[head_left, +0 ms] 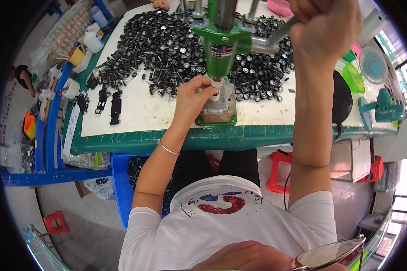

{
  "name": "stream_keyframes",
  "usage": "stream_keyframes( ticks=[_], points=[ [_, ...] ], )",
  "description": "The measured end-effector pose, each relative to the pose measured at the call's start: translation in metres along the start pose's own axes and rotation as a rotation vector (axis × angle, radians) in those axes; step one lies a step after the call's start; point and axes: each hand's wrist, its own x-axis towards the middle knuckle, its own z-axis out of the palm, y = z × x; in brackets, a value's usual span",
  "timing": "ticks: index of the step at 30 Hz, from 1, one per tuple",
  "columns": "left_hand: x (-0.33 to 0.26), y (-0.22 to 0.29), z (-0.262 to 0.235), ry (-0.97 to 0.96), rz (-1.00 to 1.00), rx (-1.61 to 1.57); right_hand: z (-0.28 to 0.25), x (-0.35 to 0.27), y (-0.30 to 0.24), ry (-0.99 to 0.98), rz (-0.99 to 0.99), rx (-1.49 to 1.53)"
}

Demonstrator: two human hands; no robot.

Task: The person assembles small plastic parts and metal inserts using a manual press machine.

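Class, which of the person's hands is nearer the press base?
Left. The left hand reaches over the press base; the right hand is higher and farther right, at the lever.

Lighting: bright, diffuse. Windows [404, 86], right edge of frame: overexposed, white glare. Floor [88, 239], lower left: dimmer. Distortion: fisheye; table edge [167, 141] bowed, frame corners black.
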Motion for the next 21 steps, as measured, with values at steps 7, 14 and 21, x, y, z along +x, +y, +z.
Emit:
stream_keyframes(
  ticks=[7, 14, 21],
  points=[
    [-0.008, -0.005, 0.007, 0.043, -0.013, -0.003, -0.008, -0.021, -0.003, 0.07, -0.134, 0.153],
    [-0.007, -0.01, 0.006, 0.015, -0.037, -0.079, 0.009, 0.013, 0.005, 0.211, 0.175, -0.079],
    [0.002, -0.024, -0.011, 0.247, -0.124, -0.743, -0.07, 0.076, 0.119, -0.009, 0.672, 0.405]
  ],
)
